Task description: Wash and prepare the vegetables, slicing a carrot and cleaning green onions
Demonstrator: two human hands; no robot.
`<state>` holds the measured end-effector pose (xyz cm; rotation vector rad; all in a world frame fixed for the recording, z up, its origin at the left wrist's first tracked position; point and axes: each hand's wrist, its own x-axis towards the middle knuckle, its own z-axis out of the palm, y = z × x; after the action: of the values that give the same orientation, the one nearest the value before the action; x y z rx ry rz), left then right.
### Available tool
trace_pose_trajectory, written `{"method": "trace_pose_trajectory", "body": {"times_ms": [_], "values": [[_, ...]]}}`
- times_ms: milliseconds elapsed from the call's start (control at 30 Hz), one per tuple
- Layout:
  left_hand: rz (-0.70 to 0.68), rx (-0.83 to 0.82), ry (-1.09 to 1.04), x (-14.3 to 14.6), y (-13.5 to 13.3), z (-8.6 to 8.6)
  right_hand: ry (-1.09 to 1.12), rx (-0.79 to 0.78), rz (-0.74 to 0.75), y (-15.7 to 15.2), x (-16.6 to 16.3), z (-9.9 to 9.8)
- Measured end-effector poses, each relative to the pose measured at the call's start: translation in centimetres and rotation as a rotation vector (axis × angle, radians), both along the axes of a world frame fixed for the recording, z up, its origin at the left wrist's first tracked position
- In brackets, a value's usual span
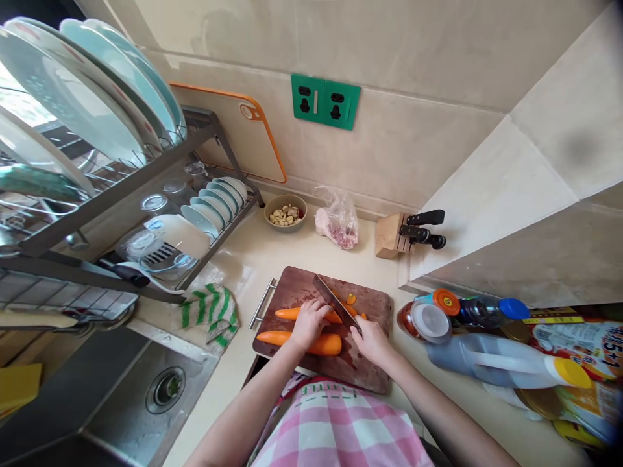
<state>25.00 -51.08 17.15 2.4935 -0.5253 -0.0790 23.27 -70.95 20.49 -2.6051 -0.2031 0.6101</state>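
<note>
On the cutting board (296, 285) we see the far carrot (292, 314) lying left to right, our left hand (308, 322) curled down on it while our right hand (372, 338) grips the knife (333, 301) set across its right end.

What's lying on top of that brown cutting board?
On the cutting board lie two carrots, a few cut orange pieces and a knife. The left hand covers the carrots' middles; the right hand hides the knife handle.
</note>
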Motion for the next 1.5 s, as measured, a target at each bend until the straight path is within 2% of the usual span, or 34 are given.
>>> {"method": "trace_pose_trajectory", "body": {"times_ms": [200,367,600,700,867,967,1300,1500], "values": [[0.145,-0.014,-0.056,-0.3,-1.3,-0.2,-0.024,0.047,-0.034,-0.3,-1.3,1.3],[0.157,-0.032,-0.043,-0.1,-1.5,-0.5,-0.036,0.046,-0.022,-0.2,-1.7,3.3],[0.164,-0.006,-0.047,-0.2,-1.6,-0.5,0.037,-0.005,0.005,-1.1,-2.1,4.5],[0.164,-0.009,-0.033,-0.2,-1.6,-0.5,0.063,-0.044,0.028,-1.0,-2.0,4.2],[0.166,-0.041,-0.015,-0.1,-1.5,-0.4,0.054,-0.14,0.028,0.9,-0.7,1.8],[0.156,-0.069,-0.012,-0.1,-1.4,-0.4,0.051,-0.139,0.032,1.6,0.1,1.0],[0.169,-0.045,-0.031,-0.1,-1.5,-0.3,0.039,-0.028,0.036,0.0,-0.9,4.0],[0.16,-0.078,-0.007,-0.2,-1.5,-0.5,0.06,-0.099,0.018,2.2,0.3,2.3]]}}
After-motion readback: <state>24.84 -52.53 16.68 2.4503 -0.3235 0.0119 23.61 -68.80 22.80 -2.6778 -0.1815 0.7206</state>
